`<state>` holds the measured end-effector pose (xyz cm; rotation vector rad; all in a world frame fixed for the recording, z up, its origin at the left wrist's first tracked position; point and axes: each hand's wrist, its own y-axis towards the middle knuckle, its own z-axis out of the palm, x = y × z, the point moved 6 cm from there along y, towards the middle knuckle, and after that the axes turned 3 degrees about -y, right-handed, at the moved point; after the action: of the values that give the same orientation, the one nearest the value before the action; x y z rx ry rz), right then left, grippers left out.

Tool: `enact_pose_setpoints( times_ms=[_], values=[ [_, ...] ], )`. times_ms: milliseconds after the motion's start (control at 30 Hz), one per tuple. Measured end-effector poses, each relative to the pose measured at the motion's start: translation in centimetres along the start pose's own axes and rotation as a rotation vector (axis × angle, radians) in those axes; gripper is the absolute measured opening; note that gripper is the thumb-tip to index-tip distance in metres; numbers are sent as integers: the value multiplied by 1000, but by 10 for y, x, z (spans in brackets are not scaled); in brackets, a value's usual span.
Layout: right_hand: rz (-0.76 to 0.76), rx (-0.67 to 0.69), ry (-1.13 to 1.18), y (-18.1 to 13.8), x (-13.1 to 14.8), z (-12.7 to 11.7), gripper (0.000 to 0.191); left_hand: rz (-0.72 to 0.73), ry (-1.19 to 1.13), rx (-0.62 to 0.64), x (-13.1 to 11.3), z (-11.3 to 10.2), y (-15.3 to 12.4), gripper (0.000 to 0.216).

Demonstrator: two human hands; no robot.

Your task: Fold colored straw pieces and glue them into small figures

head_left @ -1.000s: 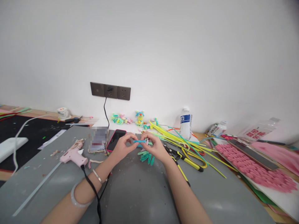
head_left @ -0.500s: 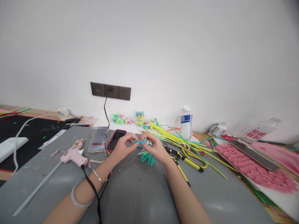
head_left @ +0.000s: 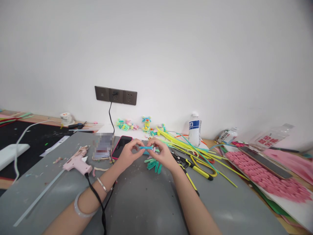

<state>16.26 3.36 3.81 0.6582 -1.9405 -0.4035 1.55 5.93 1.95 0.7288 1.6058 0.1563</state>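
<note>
Pinching a short blue strip (head_left: 146, 148) by its ends, fingertips (head_left: 139, 144) of left hand (head_left: 128, 152) and right hand (head_left: 162, 153) clamped, just above teal pieces (head_left: 154, 164) on the grey mat (head_left: 146, 202), seemingly mid-shaping, needing even grip for further bending.

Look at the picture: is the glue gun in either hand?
No, the glue gun lies on the mat, while the left hand and right hand pinch a blue strip.
</note>
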Motion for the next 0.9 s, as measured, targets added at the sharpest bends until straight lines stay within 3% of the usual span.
enact_pose_setpoints(
  times_ms=[900],
  values=[
    [-46,-135,-25,0,3,-13,9,1,-66,-90,7,-8,-1,18]
  ],
)
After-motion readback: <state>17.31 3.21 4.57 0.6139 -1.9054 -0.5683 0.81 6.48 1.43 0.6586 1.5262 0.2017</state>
